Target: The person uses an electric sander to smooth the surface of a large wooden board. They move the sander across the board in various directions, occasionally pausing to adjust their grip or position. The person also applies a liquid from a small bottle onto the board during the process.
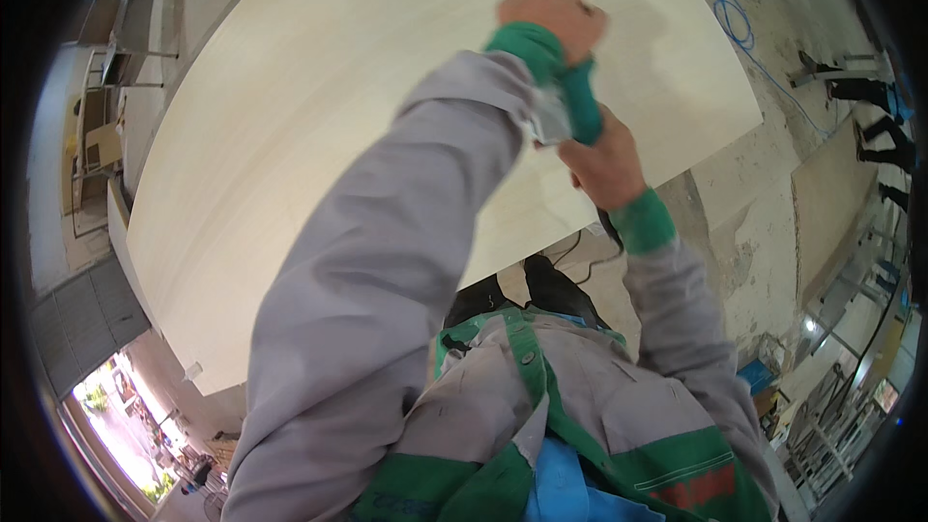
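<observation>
A large pale board (pixel 319 135) spreads out in front of me. Over its right part I hold a teal-green handheld tool (pixel 582 104), most likely a power tool, though its exact kind is hidden by my hands and sleeve. My left hand (pixel 556 17) reaches across and is closed over the tool's far end, its fingers mostly out of sight. Closer to me, my right hand (pixel 609 162) wraps round the near end. A whitish part (pixel 549 118) shows beside the green body, next to my left cuff. A black cord (pixel 609 227) hangs below my right hand.
A blue hose (pixel 732 19) lies coiled on the floor beyond the board's right edge. Further right are a flat panel (pixel 826 203) and several people's dark-clothed legs (pixel 865 92). Racks (pixel 101 135) stand at the left, and a bright doorway (pixel 121 420) shows lower left.
</observation>
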Demonstrator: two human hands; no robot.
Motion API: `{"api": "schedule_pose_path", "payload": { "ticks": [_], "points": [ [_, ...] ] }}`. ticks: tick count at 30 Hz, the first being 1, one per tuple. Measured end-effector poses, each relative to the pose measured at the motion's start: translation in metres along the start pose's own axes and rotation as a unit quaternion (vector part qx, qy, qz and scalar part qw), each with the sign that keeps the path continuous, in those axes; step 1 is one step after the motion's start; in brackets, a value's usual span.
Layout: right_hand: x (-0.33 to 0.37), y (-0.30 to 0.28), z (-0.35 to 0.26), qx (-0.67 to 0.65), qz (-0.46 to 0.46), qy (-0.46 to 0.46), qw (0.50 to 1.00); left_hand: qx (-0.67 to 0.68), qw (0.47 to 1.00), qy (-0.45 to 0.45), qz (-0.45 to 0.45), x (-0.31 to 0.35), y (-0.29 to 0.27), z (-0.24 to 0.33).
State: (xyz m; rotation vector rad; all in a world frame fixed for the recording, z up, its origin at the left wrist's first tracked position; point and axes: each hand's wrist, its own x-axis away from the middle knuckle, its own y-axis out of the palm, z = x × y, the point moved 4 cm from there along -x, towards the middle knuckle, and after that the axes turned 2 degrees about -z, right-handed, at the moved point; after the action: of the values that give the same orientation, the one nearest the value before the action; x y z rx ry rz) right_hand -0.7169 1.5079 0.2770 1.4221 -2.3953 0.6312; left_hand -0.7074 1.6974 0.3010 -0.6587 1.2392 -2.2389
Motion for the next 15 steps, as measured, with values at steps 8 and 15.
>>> {"api": "schedule_pose_path", "payload": {
  "ticks": [8, 15],
  "points": [
    [-0.071, 0.139, -0.046, 0.173, -0.137, -0.164, 0.961, -0.091, 0.979, -0.167, 0.069, 0.046, -0.082, -0.187],
    [0.024, 0.165, -0.013, 0.141, -0.265, -0.103, 0.948, -0.07, 0.988, 0.014, 0.135, 0.171, -0.073, -0.186]
  ]
}}
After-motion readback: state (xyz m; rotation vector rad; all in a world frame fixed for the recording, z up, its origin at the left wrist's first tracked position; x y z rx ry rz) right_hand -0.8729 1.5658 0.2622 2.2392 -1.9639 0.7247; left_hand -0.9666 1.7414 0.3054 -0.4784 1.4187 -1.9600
